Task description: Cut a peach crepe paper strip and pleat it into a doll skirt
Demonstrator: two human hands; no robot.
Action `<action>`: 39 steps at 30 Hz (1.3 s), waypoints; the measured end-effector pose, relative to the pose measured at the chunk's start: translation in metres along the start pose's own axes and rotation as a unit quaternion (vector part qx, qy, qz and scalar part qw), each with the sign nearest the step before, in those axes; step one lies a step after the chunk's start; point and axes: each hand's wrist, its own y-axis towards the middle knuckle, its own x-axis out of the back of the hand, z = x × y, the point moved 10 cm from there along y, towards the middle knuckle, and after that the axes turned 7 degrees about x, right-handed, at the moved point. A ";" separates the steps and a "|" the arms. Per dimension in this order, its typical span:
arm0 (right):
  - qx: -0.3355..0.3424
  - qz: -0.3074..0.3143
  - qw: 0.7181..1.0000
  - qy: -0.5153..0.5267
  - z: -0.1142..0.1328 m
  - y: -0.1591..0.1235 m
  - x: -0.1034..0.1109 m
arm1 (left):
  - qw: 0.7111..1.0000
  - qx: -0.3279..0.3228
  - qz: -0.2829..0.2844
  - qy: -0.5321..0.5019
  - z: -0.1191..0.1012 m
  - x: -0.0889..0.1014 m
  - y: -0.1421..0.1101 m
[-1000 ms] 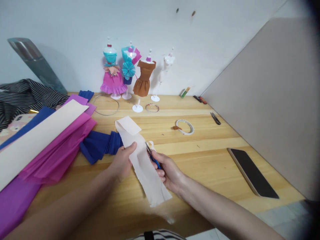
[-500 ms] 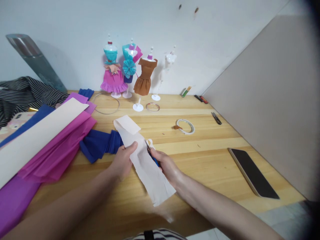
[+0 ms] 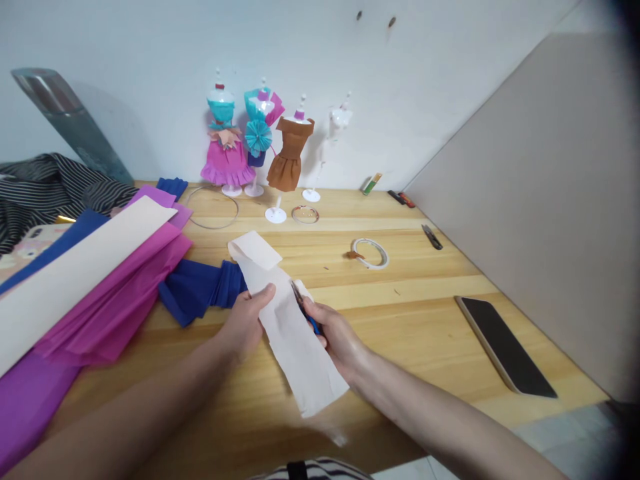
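A long strip of pale pinkish-white crepe paper (image 3: 295, 340) slants across the middle of the head view, its far end folded over. My left hand (image 3: 249, 317) pinches the strip's left edge, thumb on top. My right hand (image 3: 337, 333) is closed round the blue handles of a small pair of scissors (image 3: 305, 310). The scissors' blades lie at the strip's right edge, pointing up and left. A narrow piece of the same paper shows just beyond the blades. My fingers partly hide the handles.
Several small dress forms stand at the wall, one in a brown paper dress (image 3: 293, 150). Coloured crepe paper (image 3: 120, 287) is heaped at left, with folded blue paper (image 3: 190, 287) beside my left hand. A tape roll (image 3: 373, 253), thread snips (image 3: 432, 237) and a phone (image 3: 505, 345) lie to the right.
The scissors have shifted slightly in my right hand, and the curled offcut by the blades now looks flatter. The strip's near end has swung a little left. My left hand keeps its place.
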 end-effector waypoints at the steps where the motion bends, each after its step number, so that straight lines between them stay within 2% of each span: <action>1: -0.015 0.002 1.000 0.017 -0.001 -0.001 -0.001 | 1.000 0.004 -0.001 0.018 0.000 0.000 0.000; 5: -0.050 0.035 0.997 0.053 -0.002 -0.005 -0.010 | 0.998 0.003 -0.010 0.057 0.000 0.000 0.000; 19: -0.056 0.065 0.993 0.076 0.000 0.001 -0.019 | 0.998 0.000 -0.003 0.058 0.000 -0.001 0.000; 31: -0.032 0.066 0.994 0.084 0.001 0.004 -0.017 | 0.997 -0.004 -0.028 0.068 -0.001 0.003 0.000; 39: -0.056 0.074 0.993 0.077 -0.003 0.000 -0.014 | 0.997 -0.008 -0.018 0.081 0.001 0.005 0.001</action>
